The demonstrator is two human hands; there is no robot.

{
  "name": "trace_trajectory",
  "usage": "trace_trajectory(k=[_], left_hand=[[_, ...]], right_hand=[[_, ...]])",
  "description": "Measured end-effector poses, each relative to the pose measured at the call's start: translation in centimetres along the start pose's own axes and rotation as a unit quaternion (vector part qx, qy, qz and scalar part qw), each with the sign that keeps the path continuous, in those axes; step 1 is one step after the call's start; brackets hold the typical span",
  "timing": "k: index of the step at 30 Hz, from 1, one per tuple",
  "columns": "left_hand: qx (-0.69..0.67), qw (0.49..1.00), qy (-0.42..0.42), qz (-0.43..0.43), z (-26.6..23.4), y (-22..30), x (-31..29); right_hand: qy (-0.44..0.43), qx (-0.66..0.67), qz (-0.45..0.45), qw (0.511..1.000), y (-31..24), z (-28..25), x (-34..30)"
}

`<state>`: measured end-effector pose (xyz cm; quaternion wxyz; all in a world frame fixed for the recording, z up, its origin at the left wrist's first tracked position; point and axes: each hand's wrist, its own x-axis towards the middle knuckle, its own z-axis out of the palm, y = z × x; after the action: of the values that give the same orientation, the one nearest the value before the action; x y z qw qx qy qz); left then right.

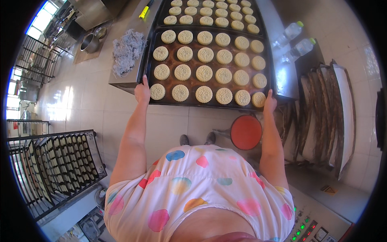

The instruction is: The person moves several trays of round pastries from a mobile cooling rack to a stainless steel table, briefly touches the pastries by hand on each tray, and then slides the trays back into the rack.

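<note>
While both hands, left hand (142,92) and right hand (269,101), grip the near edge of the baking tray (209,104), keep it level so no patterned biscuits (204,73) slide.

A commercial bakery is showing here: dark trays (150,56) of round stamped cookies (204,73) are lying on a steel table (121,78) in the far middle. A wheeled rack (52,165) packed with more trays is standing near left, spare trays (322,113) are leaning at right, and an oven control panel (310,228) is glowing near right over a white tiled floor (84,101).
</note>
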<state>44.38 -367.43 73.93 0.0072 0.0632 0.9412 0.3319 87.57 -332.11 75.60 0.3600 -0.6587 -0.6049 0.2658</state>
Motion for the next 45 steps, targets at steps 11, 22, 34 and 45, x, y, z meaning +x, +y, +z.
trace_trajectory(k=[11, 22, 34, 45], left_hand=[[0.015, 1.000, 0.006, 0.001, 0.1, -0.1, 0.1], [0.012, 0.999, 0.034, -0.012, 0.6, -0.1, 0.3], [0.020, 0.997, 0.081, 0.004, 0.7, 0.4, -0.1], [-0.044, 0.999, 0.011, -0.015, -0.2, 0.4, -0.2]], right_hand=[[0.003, -0.043, 0.001, 0.999, -0.5, -0.1, -0.5], [0.002, -0.013, 0.007, 1.000, -0.6, -0.3, -0.7], [0.022, 0.010, -0.019, 1.000, 0.1, 0.1, -0.7], [0.022, 0.043, -0.032, 0.998, 0.1, 0.3, -0.7]])
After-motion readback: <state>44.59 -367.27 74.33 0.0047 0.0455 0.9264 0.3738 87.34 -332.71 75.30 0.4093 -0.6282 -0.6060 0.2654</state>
